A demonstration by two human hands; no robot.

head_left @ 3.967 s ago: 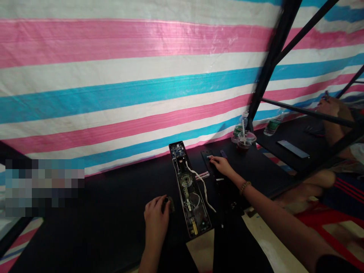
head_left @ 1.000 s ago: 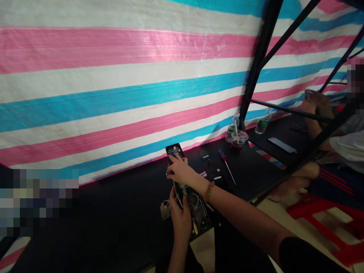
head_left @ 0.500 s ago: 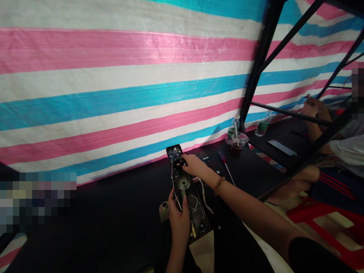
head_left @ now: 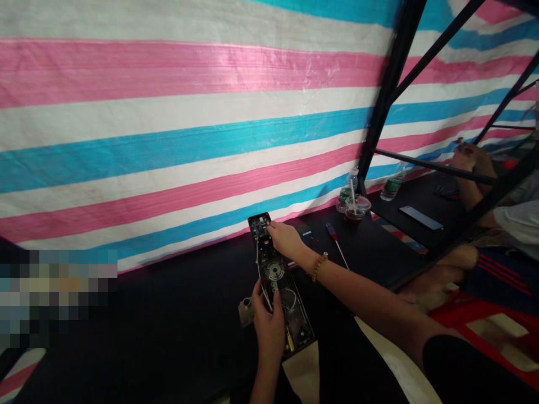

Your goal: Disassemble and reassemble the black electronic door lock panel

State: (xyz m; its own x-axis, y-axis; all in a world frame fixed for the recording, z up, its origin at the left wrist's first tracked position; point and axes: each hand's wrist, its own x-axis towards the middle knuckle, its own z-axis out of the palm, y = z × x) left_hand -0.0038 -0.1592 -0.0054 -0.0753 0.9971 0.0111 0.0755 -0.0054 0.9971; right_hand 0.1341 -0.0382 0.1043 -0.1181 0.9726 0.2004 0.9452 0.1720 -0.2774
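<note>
A long, narrow black electronic device housing (head_left: pixel 275 270), its inside exposed, lies on the black table in front of me. A blue circuit board (head_left: pixel 260 228) sits in its far end; a round metal part, thin white wires and a brass-coloured piece show further down. My left hand (head_left: pixel 269 322) grips the housing's lower left side, thumb on top. At the circuit board's right edge, my right hand (head_left: pixel 288 242) has its fingers pinched together; whatever they hold is too small or hidden to tell. Beside my left fingers is a small metal plate with a round part (head_left: pixel 245 312).
A screwdriver (head_left: pixel 337 244) lies right of the device. Behind it stand a plastic bottle (head_left: pixel 346 193) and a lidded cup with a straw (head_left: pixel 357 207). A black metal frame (head_left: pixel 385 101) rises at right; beyond it are a phone (head_left: pixel 421 217) and another person's hands (head_left: pixel 465 157).
My right fingers have shifted slightly up along the circuit board and drawn closer together. A white cord seen right of the housing earlier is out of sight. My left hand keeps its hold.
</note>
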